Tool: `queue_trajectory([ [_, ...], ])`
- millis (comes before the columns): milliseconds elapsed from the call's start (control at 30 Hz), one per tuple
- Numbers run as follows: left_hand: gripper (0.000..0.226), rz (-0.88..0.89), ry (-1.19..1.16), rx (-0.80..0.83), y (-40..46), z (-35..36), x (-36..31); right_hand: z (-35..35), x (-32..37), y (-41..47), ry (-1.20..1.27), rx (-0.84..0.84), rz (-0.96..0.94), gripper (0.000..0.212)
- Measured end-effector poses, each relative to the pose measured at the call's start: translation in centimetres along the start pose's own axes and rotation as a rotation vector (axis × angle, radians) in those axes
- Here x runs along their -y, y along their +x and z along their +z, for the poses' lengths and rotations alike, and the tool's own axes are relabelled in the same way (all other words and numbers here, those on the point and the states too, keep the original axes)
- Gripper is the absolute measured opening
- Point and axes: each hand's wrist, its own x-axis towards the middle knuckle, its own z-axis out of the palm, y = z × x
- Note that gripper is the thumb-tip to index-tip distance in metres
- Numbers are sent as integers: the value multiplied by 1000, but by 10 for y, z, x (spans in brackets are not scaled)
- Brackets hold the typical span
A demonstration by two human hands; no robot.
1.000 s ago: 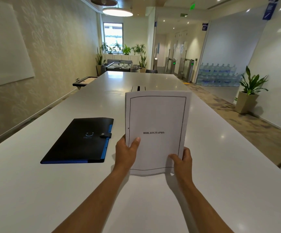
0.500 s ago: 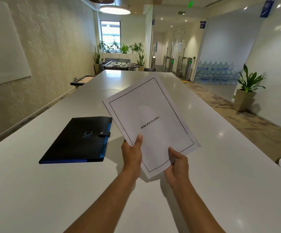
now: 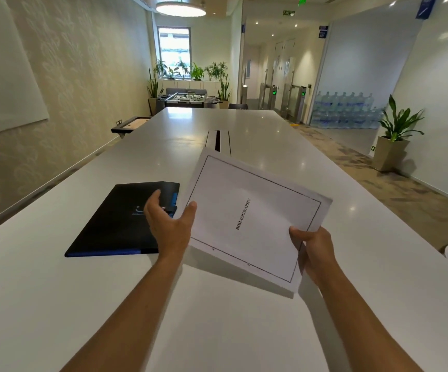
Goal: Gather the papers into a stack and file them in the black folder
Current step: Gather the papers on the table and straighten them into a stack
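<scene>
Papers (image 3: pixel 255 218): 1 gathered stack, held above the table (image 3: pixel 244 331), turned sideways so the printed word BIBLIOGRAPHY runs up the top sheet; a black border line frames that sheet.
Right hand (image 3: pixel 315 251): grasping the stack at its near right edge, thumb on top, fingers underneath.
Left hand (image 3: pixel 169 224): released, fingers spread; thumb just at the stack's left edge, fingertips over the folder's strap, contact cannot be told.
Folder (image 3: pixel 118 224): black with blue edging, closed, flat on the table, just left of the papers.
Table: long, white, glossy, with a dark slot along its middle beyond the stack.
Far right: potted plant (image 3: pixel 394 135) on the floor.
</scene>
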Motion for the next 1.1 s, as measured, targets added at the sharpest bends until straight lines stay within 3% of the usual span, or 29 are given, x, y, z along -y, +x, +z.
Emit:
queue_trajectory([
  [167, 51, -113, 22, 456, 22, -19, 0, -6, 9, 3, -260, 123, -56, 21],
  [267, 38, -214, -139, 557, 15, -27, -2, -5, 12, 4, -342, 180, -103, 16],
  [433, 33, -77, -75, 465, 10, -20, -8, 0, 20, 8, -388, 170, -214, 16],
  [633, 38, 57, -90, 313, 3, -8, -9, 13, 23, 0, -255, 151, -356, 24],
  [867, 45, -68, -86, 284, -26, -7, 26, 7, -18, -6, -232, 80, -189, 34],
  [1100, 42, -72, -105, 269, -27, -5, 25, 10, -14, -6, -310, 88, -246, 27],
])
